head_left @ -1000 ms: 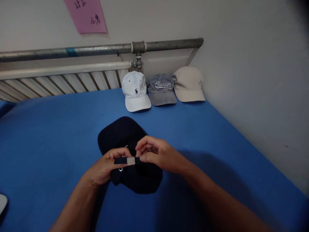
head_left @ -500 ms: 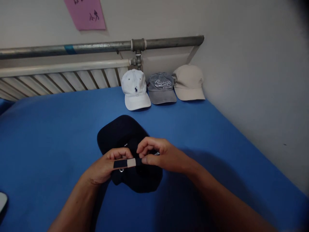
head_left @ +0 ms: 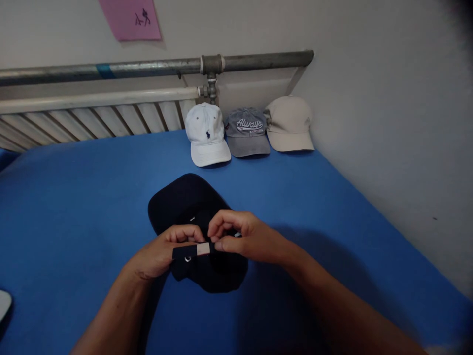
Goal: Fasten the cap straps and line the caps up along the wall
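A dark navy cap (head_left: 188, 197) lies on the blue surface, its brim pointing away to the upper left. Its back strap (head_left: 185, 252), dark with a pale section, is stretched between both hands. My left hand (head_left: 168, 249) has its fingers closed on the strap's left part, beside a small metal ring. At the strap's right part, my right hand (head_left: 246, 236) pinches it between thumb and fingers. The palm side of my left hand is partly hidden.
Along the back stand a white cap (head_left: 207, 133), a grey cap (head_left: 247, 133) and a beige cap (head_left: 290, 123). Behind them are a radiator (head_left: 111, 118) and a metal pipe (head_left: 148, 67). A wall rises at the right. A white object (head_left: 4, 303) shows at the left edge.
The strap has shifted slightly in the fingers, its pale section a little further right. Both hands keep their hold, and the view has tilted slightly.
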`<state>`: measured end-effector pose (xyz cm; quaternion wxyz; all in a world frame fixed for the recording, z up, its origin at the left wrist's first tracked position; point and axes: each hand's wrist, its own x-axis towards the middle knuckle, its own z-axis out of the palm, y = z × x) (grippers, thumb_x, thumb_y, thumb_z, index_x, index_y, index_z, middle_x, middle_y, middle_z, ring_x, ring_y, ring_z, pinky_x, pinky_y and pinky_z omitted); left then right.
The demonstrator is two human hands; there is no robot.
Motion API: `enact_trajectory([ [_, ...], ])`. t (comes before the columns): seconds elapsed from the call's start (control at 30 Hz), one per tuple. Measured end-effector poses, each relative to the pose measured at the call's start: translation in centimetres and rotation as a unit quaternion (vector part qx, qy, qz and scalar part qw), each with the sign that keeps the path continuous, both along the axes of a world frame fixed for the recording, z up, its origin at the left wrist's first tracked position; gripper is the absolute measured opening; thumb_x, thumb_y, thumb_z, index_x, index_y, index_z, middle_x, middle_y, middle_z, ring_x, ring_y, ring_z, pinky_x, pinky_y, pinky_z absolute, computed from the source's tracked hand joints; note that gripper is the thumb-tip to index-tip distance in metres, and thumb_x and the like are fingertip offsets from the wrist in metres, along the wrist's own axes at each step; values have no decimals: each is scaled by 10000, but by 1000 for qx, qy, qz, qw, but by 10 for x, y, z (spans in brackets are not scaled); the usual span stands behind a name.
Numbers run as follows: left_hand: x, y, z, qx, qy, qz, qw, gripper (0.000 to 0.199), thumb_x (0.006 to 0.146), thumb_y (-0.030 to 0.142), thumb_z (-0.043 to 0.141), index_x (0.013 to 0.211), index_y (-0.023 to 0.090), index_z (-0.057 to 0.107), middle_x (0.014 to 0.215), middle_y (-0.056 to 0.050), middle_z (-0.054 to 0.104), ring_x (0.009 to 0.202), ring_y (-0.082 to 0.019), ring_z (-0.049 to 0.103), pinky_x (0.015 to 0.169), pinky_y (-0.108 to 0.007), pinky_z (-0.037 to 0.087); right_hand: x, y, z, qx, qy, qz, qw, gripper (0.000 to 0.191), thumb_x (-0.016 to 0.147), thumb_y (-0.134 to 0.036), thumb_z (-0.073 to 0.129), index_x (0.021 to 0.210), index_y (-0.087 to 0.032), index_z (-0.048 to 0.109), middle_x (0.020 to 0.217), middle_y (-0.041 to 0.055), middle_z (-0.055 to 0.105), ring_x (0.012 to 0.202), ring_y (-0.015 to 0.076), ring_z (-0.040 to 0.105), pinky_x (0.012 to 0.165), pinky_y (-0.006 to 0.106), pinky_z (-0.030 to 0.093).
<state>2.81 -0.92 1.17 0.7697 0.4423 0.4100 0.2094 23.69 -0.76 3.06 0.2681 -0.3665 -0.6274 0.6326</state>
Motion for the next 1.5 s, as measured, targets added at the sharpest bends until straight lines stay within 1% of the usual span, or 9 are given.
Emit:
enact_trajectory([
  [0.13, -2, 1, -2, 6, 13, -10, 1000, 177, 728, 297, 721, 670, 165, 619, 507, 64, 465, 407, -33, 380, 401, -153, 285, -1, 1, 2, 10, -5, 0, 1000, 148, 753, -91, 586, 850, -200, 607, 803, -25, 604, 763, 107, 558, 699, 240, 443],
  [0.23, -4, 1, -4, 0, 5, 21, 1000, 209, 734, 331, 717, 686, 153, 619, 550, 56, 469, 460, -34, 383, 444, -151, 299, -2, 0, 5, 36, -19, -7, 999, 124, 773, -112, 590, 864, -193, 613, 814, -18, 609, 768, 111, 560, 707, 247, 456],
  [0.47, -7, 2, -5, -22, -7, 88, 996, 258, 700, 392, 740, 722, 150, 653, 631, 25, 532, 575, -72, 465, 538, -178, 374, -9, -7, 4, 179, -44, -18, 983, 221, 758, -158, 673, 970, -212, 642, 957, -1, 650, 877, 126, 593, 801, 274, 464],
  [0.57, -11, 3, -2, -6, -5, 75, 997, 365, 780, 511, 615, 736, 152, 662, 648, 2, 554, 588, -94, 472, 547, -205, 385, -11, -7, 2, 139, -37, -17, 989, 153, 785, -149, 637, 923, -213, 641, 897, -12, 665, 826, 118, 613, 771, 270, 479],
  [0.67, -14, 2, 4, 66, 19, 7, 998, 480, 798, 611, 523, 776, 148, 649, 696, -11, 547, 618, -108, 446, 565, -227, 368, -11, -6, 2, 91, -32, -10, 995, 169, 758, -115, 645, 897, -211, 640, 850, -22, 663, 770, 109, 613, 716, 251, 485],
  [0.8, -11, 0, 12, 127, 108, -73, 983, 299, 787, 432, 644, 699, 155, 571, 621, 45, 394, 590, -86, 320, 535, -222, 270, -11, -7, 1, 72, -50, -11, 996, 163, 749, -120, 642, 890, -202, 645, 785, -28, 627, 720, 100, 585, 662, 230, 471],
  [1.2, -6, -4, 13, 127, 127, -39, 983, 256, 793, 389, 638, 703, 153, 598, 584, 49, 422, 555, -76, 342, 518, -221, 267, -9, -4, -2, 78, -107, 10, 991, 123, 819, -316, 609, 809, -194, 619, 700, -38, 557, 624, 85, 478, 558, 224, 370],
  [1.37, -21, -1, 18, 150, 124, -75, 978, 299, 845, 455, 553, 857, 168, 636, 682, 26, 484, 623, -94, 412, 564, -224, 327, -9, 0, -5, -18, -94, -14, 995, 124, 791, -307, 627, 766, -188, 609, 657, -37, 544, 598, 86, 479, 527, 217, 355],
  [1.5, -36, -1, 26, 180, 146, -141, 963, 233, 806, 377, 636, 960, 202, 629, 821, 13, 574, 751, -123, 504, 673, -240, 399, -7, 4, -6, -79, -90, -26, 992, 137, 782, -316, 627, 758, -188, 587, 648, -32, 540, 588, 93, 497, 505, 214, 366],
])
